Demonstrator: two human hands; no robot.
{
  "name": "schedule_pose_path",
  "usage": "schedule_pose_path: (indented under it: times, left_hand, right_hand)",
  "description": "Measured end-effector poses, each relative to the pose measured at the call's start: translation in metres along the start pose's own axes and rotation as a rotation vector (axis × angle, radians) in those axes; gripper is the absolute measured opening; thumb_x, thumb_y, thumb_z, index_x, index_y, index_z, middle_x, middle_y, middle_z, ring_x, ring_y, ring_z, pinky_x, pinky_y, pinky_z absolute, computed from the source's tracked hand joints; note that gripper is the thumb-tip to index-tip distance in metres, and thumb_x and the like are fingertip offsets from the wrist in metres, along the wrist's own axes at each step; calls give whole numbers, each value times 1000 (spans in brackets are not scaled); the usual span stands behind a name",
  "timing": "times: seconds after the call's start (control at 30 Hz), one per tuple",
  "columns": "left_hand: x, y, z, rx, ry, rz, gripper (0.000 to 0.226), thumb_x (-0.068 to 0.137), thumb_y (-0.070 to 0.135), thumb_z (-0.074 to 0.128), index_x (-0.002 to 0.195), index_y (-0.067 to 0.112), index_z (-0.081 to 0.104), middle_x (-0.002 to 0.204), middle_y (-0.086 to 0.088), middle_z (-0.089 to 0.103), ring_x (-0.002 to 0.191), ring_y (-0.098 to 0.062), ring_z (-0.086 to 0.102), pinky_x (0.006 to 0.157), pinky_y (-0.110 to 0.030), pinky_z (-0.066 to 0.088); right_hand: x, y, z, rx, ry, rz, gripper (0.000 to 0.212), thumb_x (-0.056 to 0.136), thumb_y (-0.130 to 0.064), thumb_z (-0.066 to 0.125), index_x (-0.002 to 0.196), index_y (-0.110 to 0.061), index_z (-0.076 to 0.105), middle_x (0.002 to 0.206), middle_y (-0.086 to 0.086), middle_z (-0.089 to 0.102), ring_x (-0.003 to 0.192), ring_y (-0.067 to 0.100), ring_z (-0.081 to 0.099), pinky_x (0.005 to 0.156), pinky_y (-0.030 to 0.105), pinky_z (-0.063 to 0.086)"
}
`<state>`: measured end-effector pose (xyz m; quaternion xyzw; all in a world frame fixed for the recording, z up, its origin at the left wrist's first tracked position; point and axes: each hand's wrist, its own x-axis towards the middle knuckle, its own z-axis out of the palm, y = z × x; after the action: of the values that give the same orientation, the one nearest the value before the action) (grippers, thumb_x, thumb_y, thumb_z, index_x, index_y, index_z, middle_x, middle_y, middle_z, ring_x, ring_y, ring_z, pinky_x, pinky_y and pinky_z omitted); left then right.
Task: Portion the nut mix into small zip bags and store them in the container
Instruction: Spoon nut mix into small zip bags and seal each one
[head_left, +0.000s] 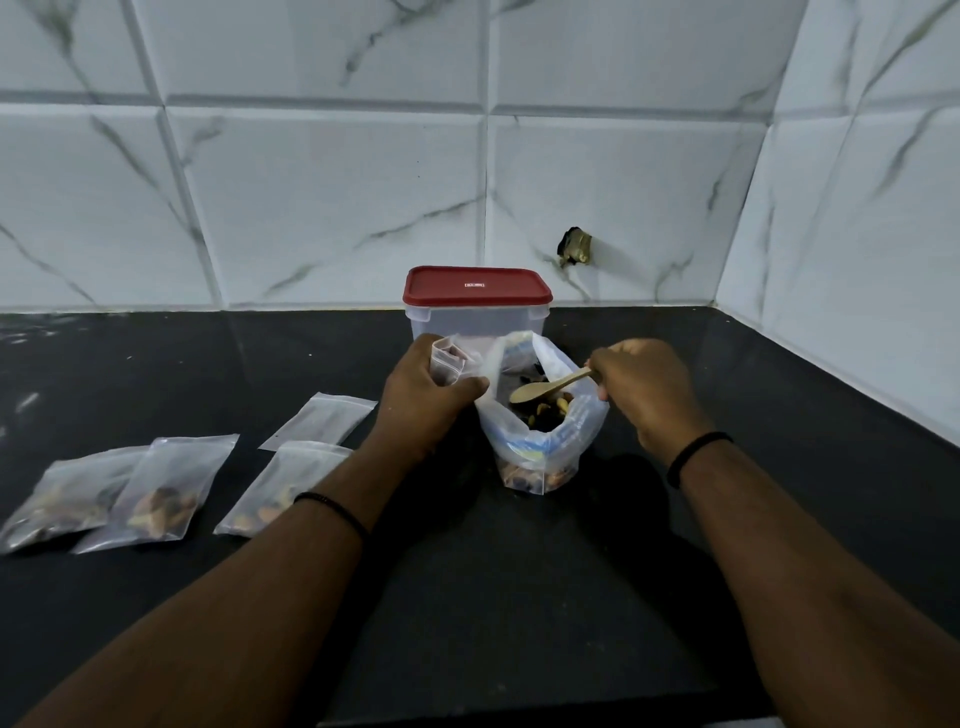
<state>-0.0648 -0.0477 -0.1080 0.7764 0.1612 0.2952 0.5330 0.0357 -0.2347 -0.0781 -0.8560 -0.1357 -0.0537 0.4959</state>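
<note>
Holding a small zip bag (451, 364) in our left hand (423, 400), we grip the wooden spoon (545, 388) with our right hand (647, 392) over the nut bag (540, 447) mid-table; thin, slippery plastic needs pinching near its mouth.

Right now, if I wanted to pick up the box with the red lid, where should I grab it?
Probably by its two short side walls, just under the red lid, coming down from above. The container stands upright at the back of the counter, and the nut bag and both hands crowd its front, so the top and sides are the free way in.
</note>
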Motion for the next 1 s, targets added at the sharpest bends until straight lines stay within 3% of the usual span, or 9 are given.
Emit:
schedule_pose_path:
  times: [0.07,0.17,0.3,0.37,0.43,0.53,0.67,0.8,1.0]
  left_hand:
    - [0,1,0,-1,7,0,45,83,21,78,122,24,56,118,1,66,106,-17,64,92,-39,55]
    - [0,1,-1,1,30,3,46,83,21,78,123,22,56,118,0,66,106,-18,64,93,-41,56]
    - [0,1,-3,-19,65,10,45,81,20,79,121,17,57,113,-4,68,103,-22,66,89,-40,57]
    - [1,-1,-4,-33,77,16,42,79,22,80,116,19,58,107,-3,69,100,-23,68,85,-42,58]
    - [0,-1,-4,-44,82,7,41,76,25,81,111,23,59,103,-1,70,96,-21,68,83,-43,59]
    - [-1,0,-3,-75,90,11,41,72,27,82,106,25,59,101,0,70,92,-18,68,79,-37,59]
    - [-2,6,-2,-22,73,14,50,80,23,81,116,24,46,110,4,61,98,-11,62,74,-23,52]
    - [-5,11,2,16,73,-14,70,71,31,89,116,22,35,119,-5,56,109,-22,60,90,-43,57]
    - [-20,24,14,87,44,103,83,61,45,88,113,28,26,121,-3,44,111,-21,56,89,-44,57]
  right_hand:
    - [-2,-3,-4,-195,110,-47,26,86,-39,58,86,-14,65,75,3,65,74,22,62,71,41,54]
    - [-17,-11,-9,-157,251,-248,26,87,-50,61,91,-25,57,77,-7,61,75,19,62,73,42,55]
    - [-44,-26,-1,-380,-50,-522,51,78,-77,50,82,-29,68,73,-13,57,70,5,54,59,28,43]
    - [-49,-29,5,-666,-136,-591,62,68,-88,43,81,-34,71,80,-12,54,79,8,49,64,27,39]
    - [-49,-30,7,-748,-152,-621,54,67,-82,52,84,-35,74,81,-13,50,86,11,47,70,29,39]
    - [-44,-26,-3,-667,-148,-594,29,71,-59,66,85,-35,75,80,-13,47,88,13,47,71,29,36]
    - [-37,-20,-16,-718,-111,-545,26,73,-49,68,95,-36,72,90,-9,49,90,14,43,74,29,35]
    - [-40,-22,0,-397,56,-602,17,83,-45,68,88,-29,71,80,-11,52,83,12,50,67,26,36]
    - [-50,-31,20,-8,16,-598,26,84,-49,69,82,-24,76,71,-13,64,72,5,61,67,21,48]
